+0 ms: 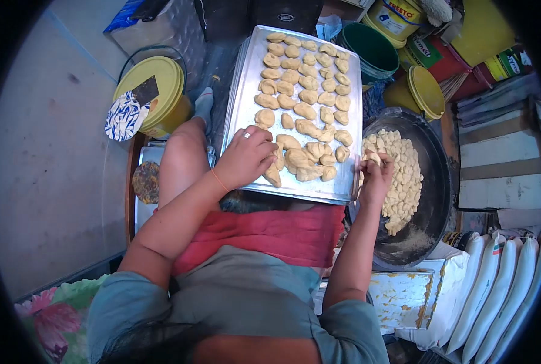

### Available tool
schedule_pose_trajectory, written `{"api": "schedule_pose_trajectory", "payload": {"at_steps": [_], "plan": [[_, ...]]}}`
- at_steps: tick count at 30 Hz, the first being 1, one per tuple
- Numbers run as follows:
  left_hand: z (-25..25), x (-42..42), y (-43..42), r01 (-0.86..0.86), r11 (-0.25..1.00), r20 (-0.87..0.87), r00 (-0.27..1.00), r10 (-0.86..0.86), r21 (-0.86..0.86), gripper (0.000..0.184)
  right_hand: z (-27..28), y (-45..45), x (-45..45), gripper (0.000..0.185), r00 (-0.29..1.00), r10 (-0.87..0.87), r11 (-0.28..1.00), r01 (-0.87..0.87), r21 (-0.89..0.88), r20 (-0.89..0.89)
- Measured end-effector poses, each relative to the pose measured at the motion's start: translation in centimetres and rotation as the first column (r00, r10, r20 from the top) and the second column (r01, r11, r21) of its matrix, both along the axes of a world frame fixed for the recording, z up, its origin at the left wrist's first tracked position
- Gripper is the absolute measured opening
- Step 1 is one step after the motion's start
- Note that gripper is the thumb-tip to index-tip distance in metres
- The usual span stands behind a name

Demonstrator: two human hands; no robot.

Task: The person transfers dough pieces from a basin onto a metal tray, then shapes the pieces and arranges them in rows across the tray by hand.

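A metal tray (240, 130) lies across my lap, with rows of tan dough pieces (305, 110) on it and a looser cluster near its front edge. My left hand (247, 156) is over the tray's front left part, its curled fingers on a dough piece (273, 175). At the tray's right edge, my right hand (376, 175) pinches a small piece of dough (372, 158). Just beyond that hand, a black round basin (431, 176) holds a heap of small pale dough pieces (402, 182).
A yellow lidded bucket (161, 82) with patterned cloth stands at left. Behind the tray are a green bucket (373, 48) and yellow buckets (427, 91). Boxes (501, 161) stand at right, above long white packs (495, 291). A wall (46, 151) borders the left.
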State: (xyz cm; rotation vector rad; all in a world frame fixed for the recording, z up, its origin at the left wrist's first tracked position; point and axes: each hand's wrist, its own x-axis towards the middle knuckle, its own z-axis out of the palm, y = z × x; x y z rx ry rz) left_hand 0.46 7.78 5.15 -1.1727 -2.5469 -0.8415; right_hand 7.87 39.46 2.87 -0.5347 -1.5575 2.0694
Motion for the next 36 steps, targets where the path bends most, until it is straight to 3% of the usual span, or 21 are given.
{"api": "schedule_pose_trajectory", "payload": {"at_steps": [2,6,7,11,12,14,17,20,24,27,32,35,36], "plan": [[0.0,-0.2,0.3,0.006,1.000,-0.018,1.000,-0.005,0.007,0.022,0.1,0.4,0.9,0.031,0.999,0.025,0.999,-0.026,-0.043,-0.033],[0.2,-0.6,1.9,0.030,0.998,0.014,0.999,-0.029,-0.059,0.030,1.6,-2.0,0.9,0.038,0.959,0.236,0.942,-0.265,0.207,0.157],[0.1,-0.6,2.5,0.059,0.996,0.037,0.998,-0.056,-0.066,0.034,1.1,-2.7,0.2,0.039,0.951,0.233,0.893,-0.292,0.343,0.203],[-0.5,0.4,4.0,0.135,0.981,0.052,0.990,-0.129,-0.138,0.051,1.8,-5.9,-1.6,0.052,0.950,0.195,0.535,-0.312,0.786,0.244],[-0.5,0.6,4.0,0.140,0.976,0.035,0.990,-0.137,-0.169,0.055,2.4,-6.7,-1.5,0.062,0.928,0.112,0.271,-0.372,0.888,0.355],[-0.7,0.7,3.2,0.190,0.957,0.041,0.982,-0.186,-0.221,0.061,2.3,-8.2,-0.4,0.067,0.922,0.123,0.210,-0.387,0.898,0.368],[0.3,2.0,2.0,0.243,0.953,0.071,0.970,-0.234,-0.181,0.062,2.7,-9.4,1.6,0.069,0.937,0.171,0.234,-0.339,0.911,0.304],[0.1,2.4,0.9,0.277,0.935,0.003,0.959,-0.283,-0.222,0.059,1.2,-9.7,2.3,0.071,0.942,0.178,0.175,-0.315,0.933,0.285],[-1.7,1.3,1.0,0.227,0.952,-0.172,0.949,-0.263,-0.204,0.049,-1.0,-9.6,2.0,0.048,0.932,0.251,0.258,-0.325,0.910,0.262],[-2.3,0.7,1.7,0.188,0.967,-0.211,0.952,-0.223,-0.173,0.038,-1.6,-9.7,1.5,0.036,0.962,0.238,0.430,-0.228,0.874,0.133],[-2.4,0.7,1.5,0.199,0.956,-0.017,0.978,-0.208,-0.217,0.024,-1.6,-8.1,0.9,0.026,0.993,0.099,0.779,-0.034,0.626,-0.070],[-0.8,0.8,1.5,0.152,0.987,-0.242,0.957,-0.160,-0.052,0.022,-1.9,-7.8,1.0,0.023,0.985,0.078,0.887,0.002,0.462,-0.154],[-0.8,0.8,1.5,0.159,0.985,-0.230,0.958,-0.169,-0.063,0.022,-2.3,-7.8,0.9,0.023,0.987,0.026,0.937,0.032,0.348,-0.162]]}}
